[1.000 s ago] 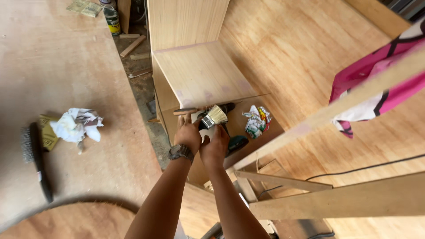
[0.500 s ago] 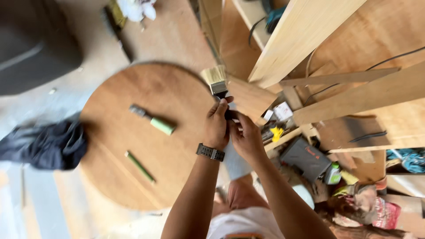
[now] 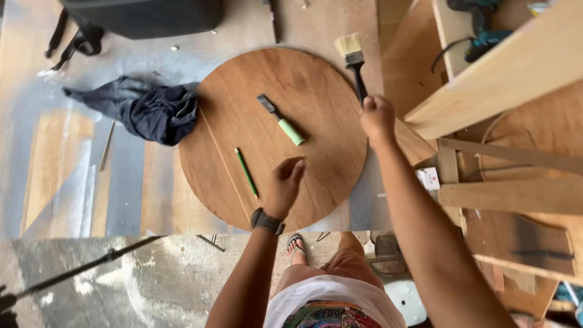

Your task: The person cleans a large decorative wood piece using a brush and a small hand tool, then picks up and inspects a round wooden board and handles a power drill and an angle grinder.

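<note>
Head view: right hand (image 3: 377,117) grips the black handle of a flat pale-bristled paintbrush (image 3: 353,59) at the round wooden board's (image 3: 316,91) right edge. Left hand (image 3: 284,186), loosely curled, holds nothing above the board, beside a green pencil (image 3: 246,172); a green-handled chisel (image 3: 281,121) lies mid-board.

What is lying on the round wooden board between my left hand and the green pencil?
Nothing visible. The left hand hovers just right of the green pencil, with only bare round board between them. The green-handled chisel lies farther up.
</note>
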